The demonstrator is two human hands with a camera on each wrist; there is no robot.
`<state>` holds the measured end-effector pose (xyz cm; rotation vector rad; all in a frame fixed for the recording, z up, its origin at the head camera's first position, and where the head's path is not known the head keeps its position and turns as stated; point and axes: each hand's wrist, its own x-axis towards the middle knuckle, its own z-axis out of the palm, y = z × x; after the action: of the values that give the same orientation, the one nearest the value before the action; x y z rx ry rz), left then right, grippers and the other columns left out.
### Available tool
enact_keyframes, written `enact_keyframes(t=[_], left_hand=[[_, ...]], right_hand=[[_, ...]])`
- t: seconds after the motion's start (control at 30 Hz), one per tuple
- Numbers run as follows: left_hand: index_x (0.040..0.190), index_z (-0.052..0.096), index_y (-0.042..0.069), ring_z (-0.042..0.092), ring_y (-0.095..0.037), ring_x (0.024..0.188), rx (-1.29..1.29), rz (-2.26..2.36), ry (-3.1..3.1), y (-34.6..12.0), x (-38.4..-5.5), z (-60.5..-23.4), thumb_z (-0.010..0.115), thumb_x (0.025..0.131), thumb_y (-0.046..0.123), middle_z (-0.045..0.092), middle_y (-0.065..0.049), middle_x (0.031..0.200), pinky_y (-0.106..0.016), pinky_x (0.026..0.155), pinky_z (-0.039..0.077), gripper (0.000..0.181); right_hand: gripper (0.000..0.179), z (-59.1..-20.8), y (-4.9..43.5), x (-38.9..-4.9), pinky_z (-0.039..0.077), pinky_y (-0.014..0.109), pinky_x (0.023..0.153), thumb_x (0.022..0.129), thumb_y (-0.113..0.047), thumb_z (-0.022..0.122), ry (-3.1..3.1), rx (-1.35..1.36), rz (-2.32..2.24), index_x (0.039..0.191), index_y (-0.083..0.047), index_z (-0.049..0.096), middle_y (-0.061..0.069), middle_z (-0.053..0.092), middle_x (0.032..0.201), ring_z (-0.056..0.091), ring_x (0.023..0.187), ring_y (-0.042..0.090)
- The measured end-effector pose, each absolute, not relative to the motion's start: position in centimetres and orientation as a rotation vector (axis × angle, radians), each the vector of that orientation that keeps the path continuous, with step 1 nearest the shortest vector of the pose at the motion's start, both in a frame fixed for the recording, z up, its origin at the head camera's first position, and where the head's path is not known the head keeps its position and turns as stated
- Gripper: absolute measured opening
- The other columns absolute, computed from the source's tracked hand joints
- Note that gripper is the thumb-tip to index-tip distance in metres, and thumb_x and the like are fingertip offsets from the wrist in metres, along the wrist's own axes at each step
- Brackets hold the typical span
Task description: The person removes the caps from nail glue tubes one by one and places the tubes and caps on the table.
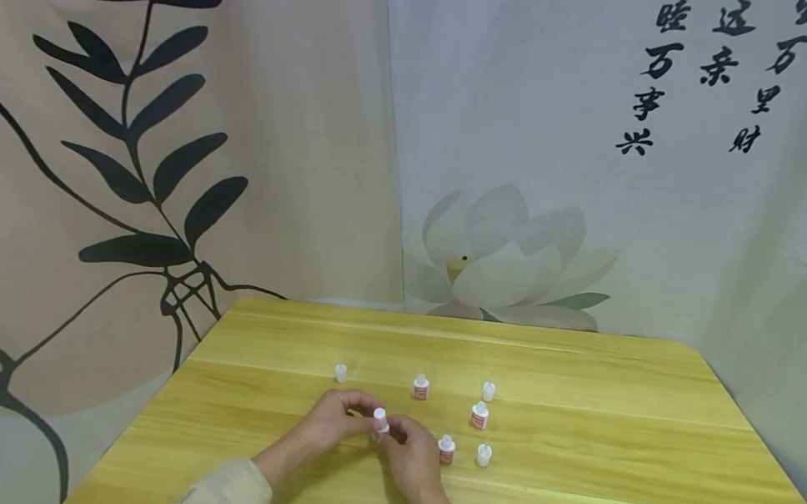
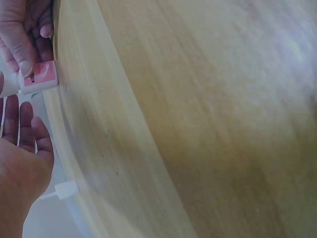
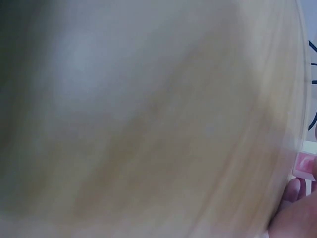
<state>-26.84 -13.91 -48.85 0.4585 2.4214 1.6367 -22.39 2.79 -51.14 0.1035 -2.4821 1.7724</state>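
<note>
Both hands meet over a small white bottle with a pink label (image 2: 44,77), near the table's middle. My right hand (image 1: 412,459) pinches the bottle's body between thumb and fingers. At its white cap (image 1: 379,415) are the thumb and index finger of my left hand (image 1: 331,424); its other fingers (image 2: 26,124) spread loosely in the left wrist view. Just right of my right hand stands another small bottle with a red label (image 1: 446,452), its top white and narrow. In the right wrist view, the held bottle (image 3: 303,166) shows only at the right edge.
Two more red-labelled bottles, one farther back (image 1: 420,389) and one to the right (image 1: 479,417), stand upright on the wooden table (image 1: 613,454). Three small white caps lie apart: one back left (image 1: 340,373), one back right (image 1: 488,392), one front right (image 1: 483,456). A printed curtain (image 1: 310,148) hangs behind.
</note>
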Motion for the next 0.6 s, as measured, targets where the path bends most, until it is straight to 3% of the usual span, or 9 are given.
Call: enact_keyframes(t=[0.2,0.4,0.6], left_hand=[[0.101,0.071,0.006,0.059,-0.024,0.096,0.443,1.643,2.405,-13.89,-26.76,-48.80,0.078,0.087,0.019,0.067,-0.004,0.099,-0.036,0.080,0.048,0.020],[0.109,0.071,0.002,0.059,-0.021,0.100,0.488,1.631,2.417,-14.02,-26.71,-48.71,0.077,0.088,0.020,0.069,-0.004,0.103,-0.038,0.087,0.048,0.028],[0.106,0.073,0.004,0.060,-0.021,0.099,0.498,1.605,2.429,-14.21,-26.87,-48.91,0.077,0.088,0.021,0.069,-0.002,0.103,-0.038,0.084,0.049,0.026]], right_hand=[[0.019,-51.25,2.81,-22.44,0.052,0.043,0.084,0.089,-0.018,0.075,-2.475,0.105,1.762,0.104,-0.007,0.072,0.005,0.071,0.099,0.064,0.094,0.022],[0.019,-51.22,2.83,-22.41,0.052,0.043,0.084,0.088,-0.018,0.075,-2.474,0.115,1.770,0.103,-0.007,0.072,0.004,0.071,0.098,0.064,0.093,0.022],[0.017,-51.20,2.77,-22.41,0.052,0.042,0.083,0.088,-0.017,0.075,-2.477,0.117,1.767,0.102,-0.007,0.072,0.004,0.071,0.097,0.063,0.092,0.021]])
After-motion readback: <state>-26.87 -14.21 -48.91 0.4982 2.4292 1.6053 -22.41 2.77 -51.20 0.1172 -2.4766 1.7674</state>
